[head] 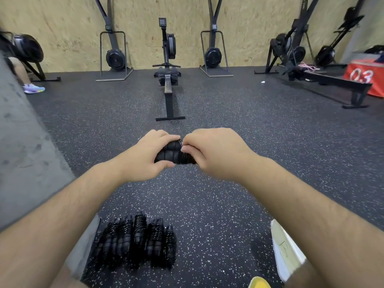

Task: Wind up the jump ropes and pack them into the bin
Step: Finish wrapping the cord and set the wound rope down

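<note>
A rowing machine (169,80) stands ahead on the speckled floor (228,194), with a red box (365,76) far right. Wound jump ropes (137,240) lie in a row below the left forearm. Both arms reach forward: the left hand (145,154) grips the jump rope (173,152) by its handles in mid-air, and the right hand (212,150) has its fingers pinching the coiled cord

Soft, even, fairly bright light, seemingly from overhead, leaves only faint shadows on the floor (228,96) and small glints on the rope pile (137,242) at its near edge. The wide lens bows the wall (62,21) and swells the forearms (62,215) toward the lower corners. The rower (168,80) at mid-floor is sharp, while the left hand (143,159), right hand (216,154) and rope (172,152) are slightly smeared, and the grey block (25,132) and red box (361,75) at the floor's side edges are soft.
</note>
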`<action>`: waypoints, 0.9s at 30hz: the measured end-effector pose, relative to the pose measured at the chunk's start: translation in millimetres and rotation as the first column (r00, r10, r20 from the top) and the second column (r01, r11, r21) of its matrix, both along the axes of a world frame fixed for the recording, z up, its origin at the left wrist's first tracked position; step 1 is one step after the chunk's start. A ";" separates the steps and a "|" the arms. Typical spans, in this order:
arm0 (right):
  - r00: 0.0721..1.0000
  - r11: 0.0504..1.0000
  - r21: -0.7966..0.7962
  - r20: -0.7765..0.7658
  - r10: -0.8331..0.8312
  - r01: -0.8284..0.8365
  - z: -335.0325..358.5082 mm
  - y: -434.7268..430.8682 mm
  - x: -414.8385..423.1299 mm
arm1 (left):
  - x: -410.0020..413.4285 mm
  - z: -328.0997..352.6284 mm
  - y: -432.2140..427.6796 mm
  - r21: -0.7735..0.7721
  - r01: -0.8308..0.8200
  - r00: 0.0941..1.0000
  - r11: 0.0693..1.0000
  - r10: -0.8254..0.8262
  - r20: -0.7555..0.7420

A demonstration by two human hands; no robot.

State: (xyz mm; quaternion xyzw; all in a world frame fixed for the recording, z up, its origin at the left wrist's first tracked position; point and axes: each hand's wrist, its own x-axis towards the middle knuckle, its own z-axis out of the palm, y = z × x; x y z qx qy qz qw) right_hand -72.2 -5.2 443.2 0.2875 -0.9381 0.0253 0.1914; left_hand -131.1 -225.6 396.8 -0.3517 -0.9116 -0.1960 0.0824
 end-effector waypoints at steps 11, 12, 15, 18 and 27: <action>0.935 0.860 -0.510 0.314 0.166 0.019 -2.8 44.5 -36.8 | 51.8 20.2 28.6 0.260 0.099 0.911 0.961 -0.192 0.364; 0.910 0.810 -0.584 0.360 0.208 0.046 -3.1 46.6 -37.9 | 58.2 23.5 30.6 0.320 0.098 0.871 0.942 -0.236 0.430; 0.818 0.669 -0.729 0.467 0.334 0.143 -5.1 49.5 -34.5 | 69.0 32.0 36.8 0.410 0.077 0.879 0.909 -0.256 0.403; 0.762 0.729 -0.654 0.571 0.305 0.199 -16.9 37.0 -23.9 | 66.9 35.7 42.4 0.448 0.023 0.955 0.894 -0.153 0.256; 0.642 0.613 -0.677 0.689 0.335 0.406 -45.1 -30.3 -11.2 | 27.9 19.8 22.1 0.031 -0.116 0.986 0.993 0.119 -0.115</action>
